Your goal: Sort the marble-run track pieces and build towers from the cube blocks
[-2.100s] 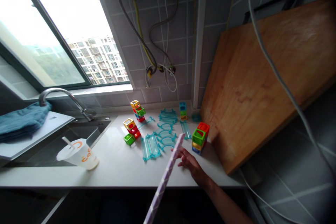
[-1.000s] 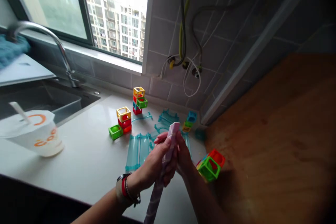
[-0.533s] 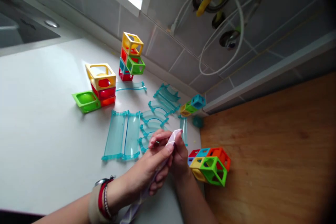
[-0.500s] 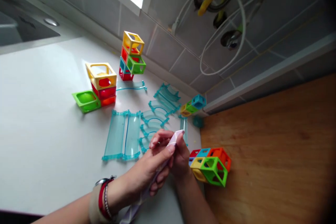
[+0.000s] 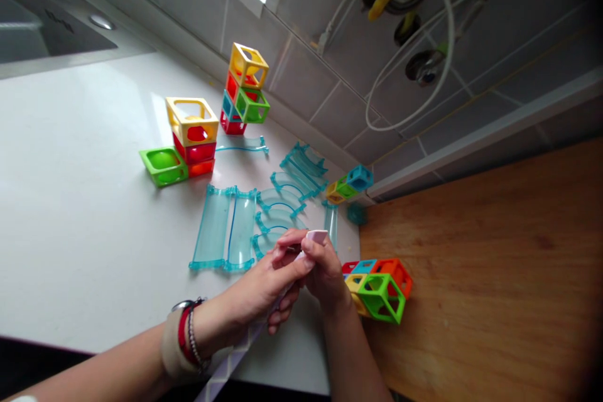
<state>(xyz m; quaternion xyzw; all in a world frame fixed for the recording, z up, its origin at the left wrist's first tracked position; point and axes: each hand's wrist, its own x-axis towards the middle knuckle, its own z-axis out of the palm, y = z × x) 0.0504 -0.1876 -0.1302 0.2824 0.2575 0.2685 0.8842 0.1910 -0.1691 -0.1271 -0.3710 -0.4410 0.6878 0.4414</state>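
Observation:
A pale lilac strip with white lines point(image 5: 230, 361) runs up from the lower edge of the view into my hands; it looks like a fabric band. My left hand point(image 5: 266, 282), wearing a watch and bracelets, is closed round the strip. Against it, my right hand point(image 5: 326, 270) pinches the strip's upper end between thumb and fingers. Part of the band is hidden by the fingers. Just beyond my hands lie clear teal curved track pieces point(image 5: 276, 220) on the white counter. Beside them are two straight teal track pieces point(image 5: 207, 229).
Two towers of coloured cube frames, a nearer one point(image 5: 194, 132) and a farther one point(image 5: 245, 88), stand at left. More cubes point(image 5: 381, 292) sit by my right wrist, and a short row point(image 5: 348, 185) lies near the wall. A wooden board point(image 5: 480, 276) is at right; cables point(image 5: 447, 69) hang above.
My right thumb has come down over the strip's end, which has turned. More of the strip shows below my left hand. The view has shifted a little, moving the toys up.

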